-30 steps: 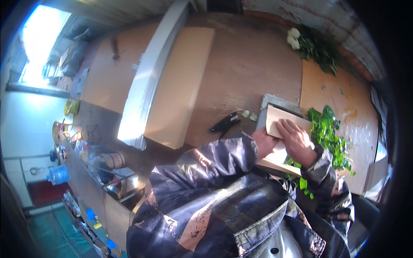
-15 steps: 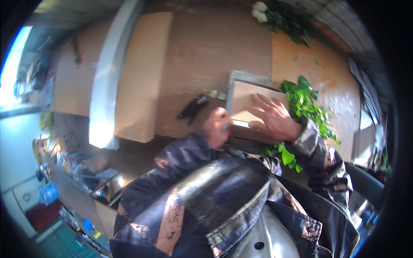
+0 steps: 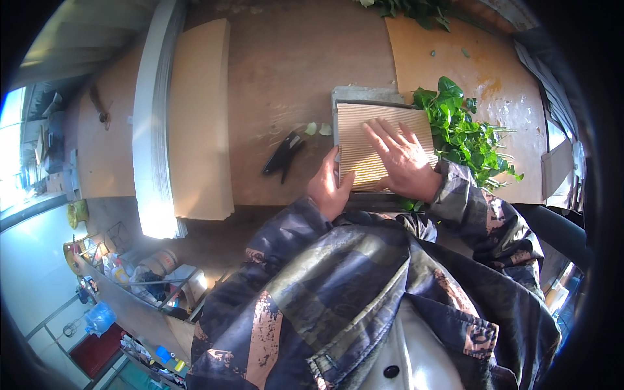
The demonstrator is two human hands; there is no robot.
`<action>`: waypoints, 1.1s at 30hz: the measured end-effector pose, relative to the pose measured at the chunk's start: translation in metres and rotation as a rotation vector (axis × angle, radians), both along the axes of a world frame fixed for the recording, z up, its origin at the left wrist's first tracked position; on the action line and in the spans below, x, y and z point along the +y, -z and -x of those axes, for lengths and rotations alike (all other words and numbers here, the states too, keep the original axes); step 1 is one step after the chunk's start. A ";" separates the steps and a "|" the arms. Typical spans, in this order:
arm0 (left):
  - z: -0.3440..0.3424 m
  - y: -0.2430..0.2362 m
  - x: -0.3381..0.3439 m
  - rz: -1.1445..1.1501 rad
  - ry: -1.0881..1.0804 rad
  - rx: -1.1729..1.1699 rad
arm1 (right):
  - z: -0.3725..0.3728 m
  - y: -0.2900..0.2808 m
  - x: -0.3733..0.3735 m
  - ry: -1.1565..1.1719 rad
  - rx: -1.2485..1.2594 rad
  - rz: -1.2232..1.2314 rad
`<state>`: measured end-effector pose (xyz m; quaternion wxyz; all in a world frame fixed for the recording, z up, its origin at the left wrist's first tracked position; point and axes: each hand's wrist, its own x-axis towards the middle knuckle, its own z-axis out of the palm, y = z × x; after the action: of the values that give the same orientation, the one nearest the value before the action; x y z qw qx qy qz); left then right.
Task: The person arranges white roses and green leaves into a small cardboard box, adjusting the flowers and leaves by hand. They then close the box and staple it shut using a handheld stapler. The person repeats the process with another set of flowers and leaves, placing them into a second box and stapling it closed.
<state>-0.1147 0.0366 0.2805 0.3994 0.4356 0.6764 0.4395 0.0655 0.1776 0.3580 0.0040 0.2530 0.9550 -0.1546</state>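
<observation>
A window (image 3: 11, 120) glares at far left, near a pale wall (image 3: 31, 257); a brown worktable (image 3: 279, 71) spans the middle

Workshop, wooden bench (image 3: 292, 71), cardboard sheets (image 3: 200, 123), leafy stems (image 3: 465, 130)

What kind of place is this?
Maybe a workshop where flowers or plants get packed: I see a big wooden worktable, leafy green stems and corrugated cardboard.

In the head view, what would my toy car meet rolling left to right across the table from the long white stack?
Flat brown cardboard → black stapler → pale plant scraps → corrugated cardboard → green leafy stems.
</observation>
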 end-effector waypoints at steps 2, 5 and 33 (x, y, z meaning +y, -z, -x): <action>0.000 0.002 0.003 -0.088 -0.001 -0.005 | -0.002 0.002 -0.003 0.012 0.071 -0.020; -0.004 0.003 0.012 -0.149 0.021 0.063 | -0.004 0.003 -0.003 0.034 0.062 -0.032; 0.003 -0.010 0.042 0.000 -0.079 0.318 | 0.008 0.009 0.030 -0.035 0.120 0.073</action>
<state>-0.1180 0.0787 0.2909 0.2697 0.4729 0.7476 0.3804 0.0577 0.2072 0.3489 -0.0414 0.2262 0.9515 -0.2043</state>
